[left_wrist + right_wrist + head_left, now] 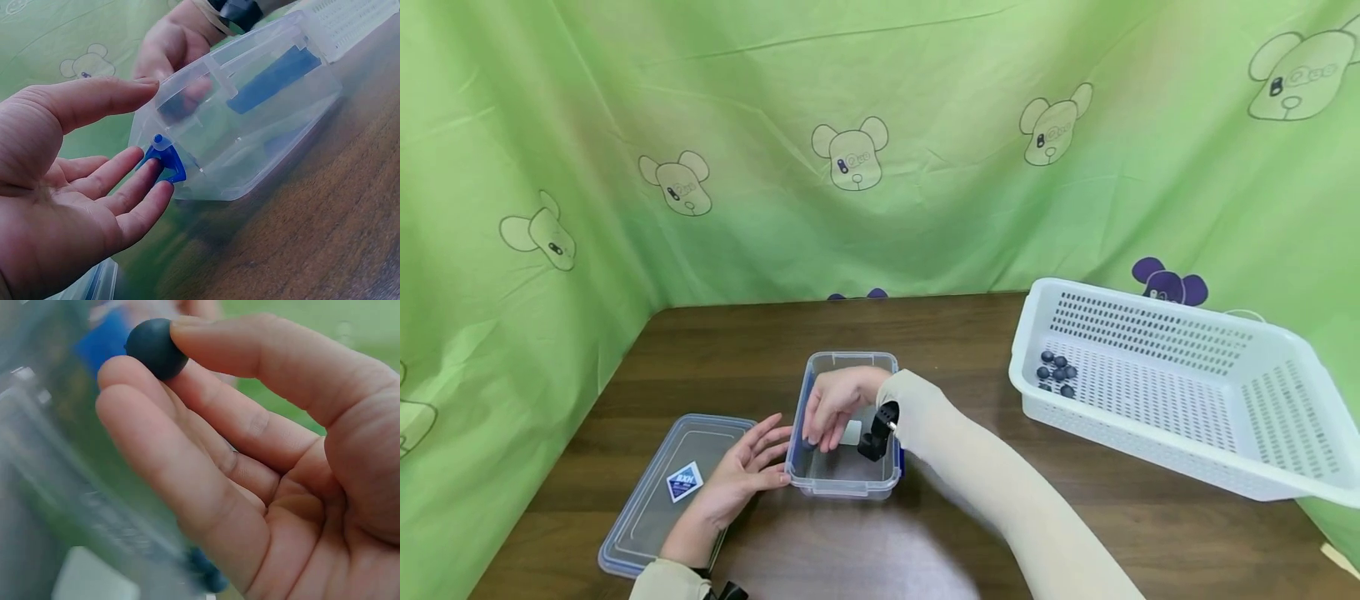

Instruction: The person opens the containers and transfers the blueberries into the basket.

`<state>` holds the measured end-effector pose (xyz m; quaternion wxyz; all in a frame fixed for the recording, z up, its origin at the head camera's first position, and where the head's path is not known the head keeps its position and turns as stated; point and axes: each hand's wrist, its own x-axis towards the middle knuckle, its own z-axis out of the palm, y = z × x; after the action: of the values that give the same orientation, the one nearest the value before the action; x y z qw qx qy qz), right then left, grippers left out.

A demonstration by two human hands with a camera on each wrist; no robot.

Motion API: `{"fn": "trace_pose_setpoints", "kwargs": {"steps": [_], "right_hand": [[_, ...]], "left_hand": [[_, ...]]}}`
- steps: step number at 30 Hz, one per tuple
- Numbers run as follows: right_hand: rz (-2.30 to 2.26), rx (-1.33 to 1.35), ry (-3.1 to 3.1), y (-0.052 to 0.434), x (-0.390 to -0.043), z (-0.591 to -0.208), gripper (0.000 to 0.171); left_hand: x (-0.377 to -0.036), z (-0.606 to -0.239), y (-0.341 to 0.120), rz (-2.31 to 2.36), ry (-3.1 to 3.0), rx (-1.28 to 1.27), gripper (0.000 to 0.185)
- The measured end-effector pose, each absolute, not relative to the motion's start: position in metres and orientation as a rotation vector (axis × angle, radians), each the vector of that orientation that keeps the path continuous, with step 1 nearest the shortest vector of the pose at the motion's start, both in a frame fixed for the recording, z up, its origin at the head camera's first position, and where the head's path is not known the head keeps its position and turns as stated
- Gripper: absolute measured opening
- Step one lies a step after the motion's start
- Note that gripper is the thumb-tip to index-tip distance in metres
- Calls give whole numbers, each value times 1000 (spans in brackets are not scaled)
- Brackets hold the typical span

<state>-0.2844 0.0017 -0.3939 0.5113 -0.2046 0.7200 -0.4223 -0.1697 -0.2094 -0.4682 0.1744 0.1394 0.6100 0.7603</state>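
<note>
Between thumb and fingertips, my right hand (838, 404) pinches a small dark ball (156, 347), inside a clear plastic box (842, 490) in the head view. The box stands uncovered, with blue clips on its sides. Against its left side rest the fingertips of my left hand (741, 477), loosely extended; the left wrist view shows them at a blue clip (169, 164), with the thumb near the rim. Some dark round things (209, 572) show blurred low in the right wrist view. A pale rectangular patch (852, 432) shows in the box.
A clear lid (647, 517) with blue edging and a diamond label lies left of the box, partly under the left hand and forearm. At the right stands a white perforated basket (1150, 446) with several dark balls (1060, 374) in its left end. Green printed cloth hangs behind the wooden table.
</note>
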Motion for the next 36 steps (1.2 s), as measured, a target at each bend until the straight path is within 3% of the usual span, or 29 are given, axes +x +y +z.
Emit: {"fn": "trace_pose_setpoints", "kwargs": {"steps": [15, 26, 36], "right_hand": [[-1320, -462, 1809, 75, -316, -358, 17], [-1588, -350, 1882, 182, -330, -340, 17], [-1858, -382, 1720, 284, -312, -336, 29]], "left_hand": [[-171, -469, -211, 2162, 1731, 410, 95], [-172, -470, -211, 2169, 1718, 417, 96], [-173, -473, -212, 2180, 1707, 408, 96]]}}
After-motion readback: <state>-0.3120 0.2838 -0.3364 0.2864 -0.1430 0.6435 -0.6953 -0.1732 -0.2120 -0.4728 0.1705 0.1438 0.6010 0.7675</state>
